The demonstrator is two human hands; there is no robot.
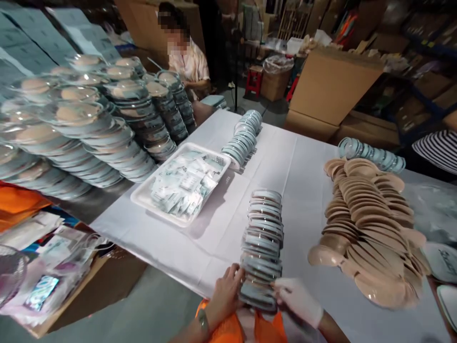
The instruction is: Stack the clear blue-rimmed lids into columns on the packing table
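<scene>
bare left hand (225, 291) and white-gloved right hand (297, 299) clamp the near end of a long row of round pale-blue plastic cases (262, 243); beige sponge puffs (371, 228) lie beyond the right hand.

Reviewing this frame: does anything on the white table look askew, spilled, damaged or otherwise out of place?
Nothing looks spilled or damaged. The row of round lids between the left hand and gloved right hand leans and bends slightly. The beige pads lie in a loose, slumped heap, and the sachets in the white tray are jumbled.
</scene>
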